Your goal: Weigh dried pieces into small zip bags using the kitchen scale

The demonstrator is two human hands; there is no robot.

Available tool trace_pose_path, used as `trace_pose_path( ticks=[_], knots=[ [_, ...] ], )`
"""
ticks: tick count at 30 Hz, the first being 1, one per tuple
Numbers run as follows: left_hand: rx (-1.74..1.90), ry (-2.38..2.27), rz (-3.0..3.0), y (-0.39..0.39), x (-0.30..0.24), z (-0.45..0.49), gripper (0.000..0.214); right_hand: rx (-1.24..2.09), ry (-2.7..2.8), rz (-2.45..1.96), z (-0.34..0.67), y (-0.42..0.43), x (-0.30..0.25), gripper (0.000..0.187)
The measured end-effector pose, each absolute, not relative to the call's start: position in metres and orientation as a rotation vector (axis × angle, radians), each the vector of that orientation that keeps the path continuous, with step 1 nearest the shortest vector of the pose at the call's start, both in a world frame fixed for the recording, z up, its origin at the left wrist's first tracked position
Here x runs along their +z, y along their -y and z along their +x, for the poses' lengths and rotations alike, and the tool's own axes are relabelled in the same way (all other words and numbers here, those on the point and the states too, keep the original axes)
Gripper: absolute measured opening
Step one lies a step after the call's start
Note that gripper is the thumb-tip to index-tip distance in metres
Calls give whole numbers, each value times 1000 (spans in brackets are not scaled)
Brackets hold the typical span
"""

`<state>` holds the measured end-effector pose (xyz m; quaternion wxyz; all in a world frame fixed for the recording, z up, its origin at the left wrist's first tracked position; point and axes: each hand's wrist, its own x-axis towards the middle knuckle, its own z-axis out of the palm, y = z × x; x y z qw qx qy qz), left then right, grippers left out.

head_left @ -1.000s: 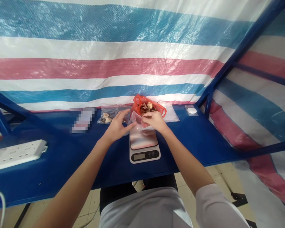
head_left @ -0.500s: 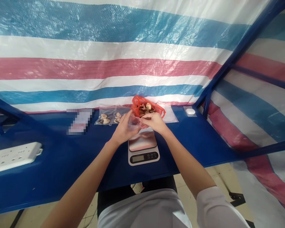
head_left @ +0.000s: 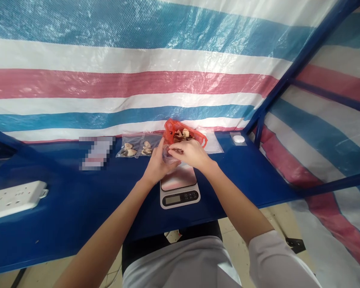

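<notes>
A striped red, white and blue woven plastic sheet point(head_left: 132, 85) fills the top of the frame behind a long blue tabletop point(head_left: 243, 172), whose front edge runs from lower left to centre right; blue surface stretches from the scale toward both sides. Mid-frame, the left hand point(head_left: 156, 165) curves round a small clear plastic bag point(head_left: 169, 158), thumb and fingers part-way apart with the bag between them. The right hand point(head_left: 194, 154) has shifted left since the previous frame and now covers the bag's mouth, fingers bunched; I cannot tell how firmly they close, or on what. Below them sits a white rectangular digital scale point(head_left: 180, 201). Just behind, a red plastic bag point(head_left: 169, 138) holds brown dried slices point(head_left: 185, 133); left of centre lie two filled clear zip bags point(head_left: 131, 139).
</notes>
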<state>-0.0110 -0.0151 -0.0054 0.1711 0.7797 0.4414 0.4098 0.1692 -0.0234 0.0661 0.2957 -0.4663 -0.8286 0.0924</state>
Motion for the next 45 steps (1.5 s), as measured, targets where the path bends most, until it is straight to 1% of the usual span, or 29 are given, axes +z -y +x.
trace_pose_path(
  ticks=[4,10,14,21,23,27,30,35,41,45],
  knots=[
    [1150,-1277,2207,15,-7,-10,110,197,2301,-1212,162,24,69,21],
    [1131,-1315,2207,15,-11,-12,114,149,2304,-1150,163,26,69,27],
    [1089,-1271,2262,14,-12,-14,114,152,2411,-1130,162,25,68,21],
    [1060,-1292,2207,13,-16,-18,117,326,2441,-1170,159,16,62,22],
    [1057,-1284,2191,14,-16,-20,117,409,2341,-1136,160,13,59,21],
    [1078,-1301,2178,14,-18,-27,114,611,2086,-1066,164,6,51,12],
    [1072,-1342,2202,15,-17,-31,109,739,1977,-998,166,4,45,12],
    [1092,-1369,2245,17,-4,-23,111,666,1995,-998,162,8,43,13],
    [1223,-1373,2293,14,6,-13,81,641,2008,-1033,166,10,49,15],
    [1249,-1358,2337,11,2,-13,74,653,1932,-1173,177,7,53,16]
  ],
)
